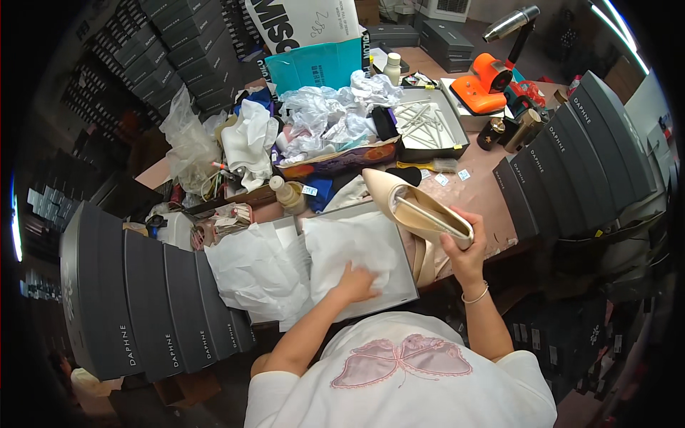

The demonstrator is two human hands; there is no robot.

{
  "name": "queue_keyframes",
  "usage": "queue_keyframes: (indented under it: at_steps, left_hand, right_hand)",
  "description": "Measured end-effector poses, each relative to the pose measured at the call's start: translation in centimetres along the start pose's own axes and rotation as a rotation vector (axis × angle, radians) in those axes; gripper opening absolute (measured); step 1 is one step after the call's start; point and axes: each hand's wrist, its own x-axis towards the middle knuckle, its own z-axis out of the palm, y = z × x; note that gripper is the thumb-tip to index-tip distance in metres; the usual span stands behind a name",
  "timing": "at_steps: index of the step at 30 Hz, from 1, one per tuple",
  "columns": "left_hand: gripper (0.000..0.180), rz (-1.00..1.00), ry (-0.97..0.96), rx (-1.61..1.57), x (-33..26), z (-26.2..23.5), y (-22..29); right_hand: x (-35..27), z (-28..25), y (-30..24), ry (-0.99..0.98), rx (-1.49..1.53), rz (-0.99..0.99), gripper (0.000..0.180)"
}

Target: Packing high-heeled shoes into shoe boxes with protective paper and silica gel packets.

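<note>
My right hand [467, 242] is closed around the heel end of a beige pointed shoe [389, 194], tilted with its toe up to the left. A pale stick lies inside the shoe. My left hand [357, 283], partly blurred, rests over white tissue paper [339, 246] in an open grey shoe box [408, 291], its thumb apart from the fingers. Another crumpled sheet of white paper [253, 267] spreads to the left of the box. Beneath the held shoe, a second beige shoe [426, 262] shows in part at the box's right side.
Dark grey shoe boxes [146, 307] stand in a row at left, with more boxes [571, 157] at right. Behind are a carton of crumpled plastic [314, 114], a tray of white sticks [424, 125], a brush [435, 165], a bottle [285, 192] and an orange device [485, 85].
</note>
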Motion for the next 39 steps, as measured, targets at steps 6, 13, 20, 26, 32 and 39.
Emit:
queue_keyframes:
  at_steps: [6,13,20,26,32,39]
  left_hand:
    - [0.079,-0.074,0.354,-1.645,-1.9,-2.7,2.7]
    - [0.082,-0.119,0.73,-2.529,-3.1,-4.6,4.2]
    - [0.076,-0.238,0.975,-1.981,-3.5,-2.7,5.0]
    - [0.081,-0.277,0.753,-2.405,-5.1,-7.1,4.0]
    - [0.082,-0.125,0.669,-2.654,-4.7,-5.9,5.8]
    - [0.079,-0.183,0.699,-2.615,-5.1,-6.0,8.4]
  right_hand:
    - [-5.1,1.2,1.1,-0.01,0.357,0.208,0.049]
    - [-6.8,3.4,1.7,-0.757,0.242,0.369,0.047]
    - [-3.5,7.9,2.8,-1.034,-0.236,0.149,0.03]
    - [11.3,1.7,5.7,-0.657,-1.107,-0.473,0.018]
    - [9.3,8.0,0.4,-0.828,-0.399,-0.646,0.021]
    - [3.0,11.1,2.8,-1.025,-0.524,-1.024,0.017]
